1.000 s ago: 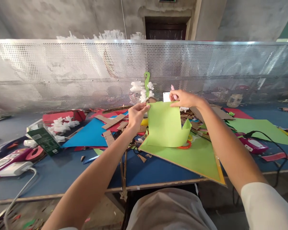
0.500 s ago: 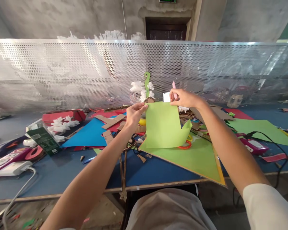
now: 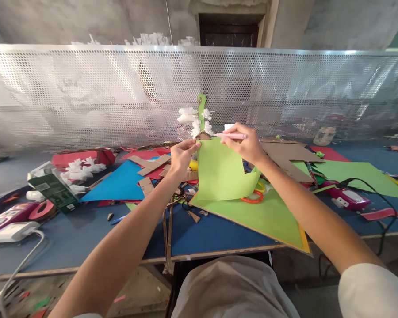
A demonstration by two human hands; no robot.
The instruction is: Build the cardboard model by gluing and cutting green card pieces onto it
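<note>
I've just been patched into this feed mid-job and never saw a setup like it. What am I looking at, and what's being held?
There is no machine here: these are a person's two bare arms, filmed by one camera worn on their head, looking forward and down. The left hand pinches the top left corner of a light green paper sheet, held upright with its lower edge curling. The right hand grips a pink pen lying level at the sheet's top edge. Below is a blue table strewn with craft scraps: a blue paper sheet, a large green sheet, cardboard pieces, an orange ring and a pink device. A perforated metal screen stands behind.
</note>
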